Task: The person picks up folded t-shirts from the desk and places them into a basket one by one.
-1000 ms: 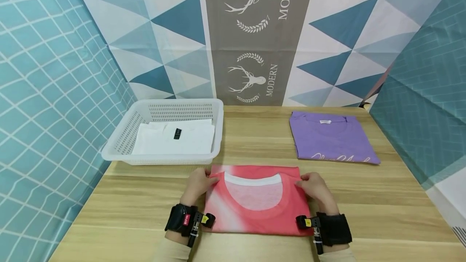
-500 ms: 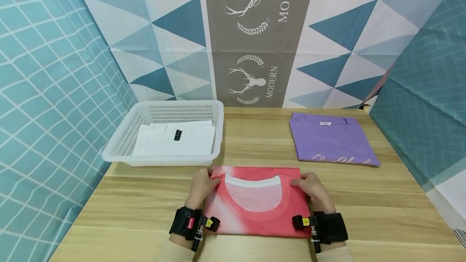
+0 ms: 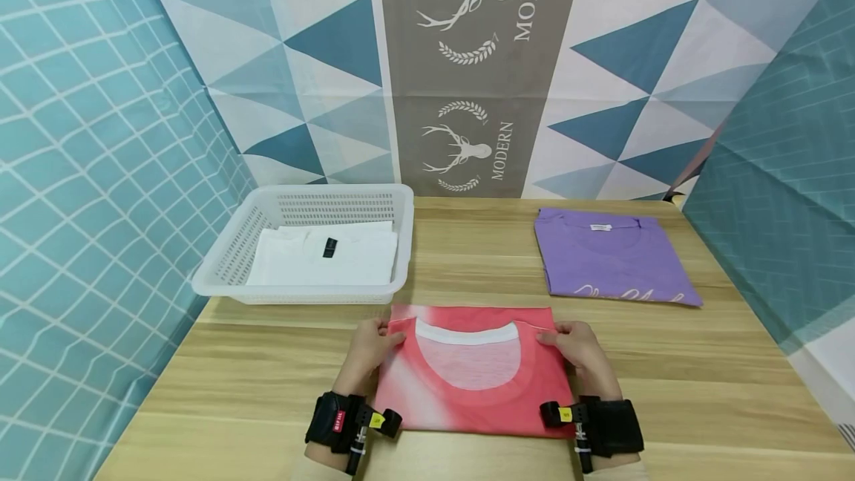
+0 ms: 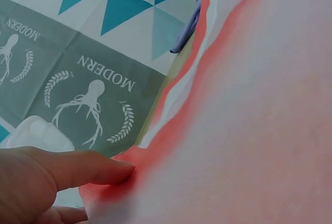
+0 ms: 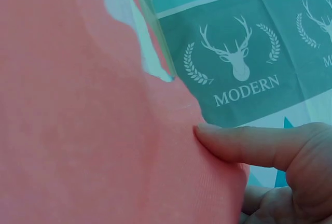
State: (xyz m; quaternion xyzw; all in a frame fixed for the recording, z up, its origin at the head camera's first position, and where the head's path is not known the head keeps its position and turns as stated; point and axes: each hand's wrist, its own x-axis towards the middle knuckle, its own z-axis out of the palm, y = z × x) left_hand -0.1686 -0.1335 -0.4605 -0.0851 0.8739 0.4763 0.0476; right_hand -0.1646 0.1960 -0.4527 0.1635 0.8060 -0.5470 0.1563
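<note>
A folded red-and-white T-shirt (image 3: pixel 467 407) lies at the front middle of the table, its white-banded neckline toward the back. My left hand (image 3: pixel 369 347) pinches its upper left shoulder; in the left wrist view the thumb of the left hand (image 4: pixel 62 175) lies on top of the fabric, with fingers partly hidden beneath. My right hand (image 3: pixel 580 351) pinches the upper right shoulder the same way. In the right wrist view the thumb of the right hand (image 5: pixel 259 146) presses on the red cloth (image 5: pixel 104 130), other fingers curled under its edge.
A white plastic basket (image 3: pixel 220 290) at the back left holds a folded white shirt (image 3: pixel 327 262) with a black label. At the back right lies a folded purple T-shirt (image 3: pixel 614 258). Patterned cloth hangings (image 3: pixel 461 73) rise behind the wooden table (image 3: pixel 254 370) and at both sides.
Both hands keep their hold on the red shirt's shoulders, with only slight shifts. The whole head view has moved a little. The basket and purple shirt stay in place.
</note>
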